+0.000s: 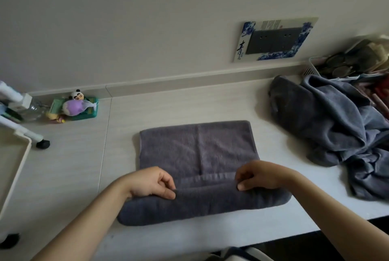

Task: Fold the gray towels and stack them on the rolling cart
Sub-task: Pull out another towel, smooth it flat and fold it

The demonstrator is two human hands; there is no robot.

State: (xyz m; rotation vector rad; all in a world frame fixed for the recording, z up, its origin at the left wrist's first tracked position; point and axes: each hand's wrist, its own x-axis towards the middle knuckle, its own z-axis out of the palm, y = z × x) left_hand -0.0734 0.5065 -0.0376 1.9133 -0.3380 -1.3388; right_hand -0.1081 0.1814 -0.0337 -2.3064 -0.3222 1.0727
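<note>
Mid-fold: left hand point(152, 183) & right hand point(255, 175) each pinch the towel's point(195, 151) near flap at 6 o'clock. Next, prob.: carry flap twd 12, edges matched. Unfolded pile point(328, 126) waits at 3, cart point(12, 155) at 9.

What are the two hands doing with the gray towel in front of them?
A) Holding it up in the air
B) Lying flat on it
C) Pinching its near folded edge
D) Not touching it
C: the left hand and right hand each pinch the near fold of the gray towel, which lies on the table.
</note>
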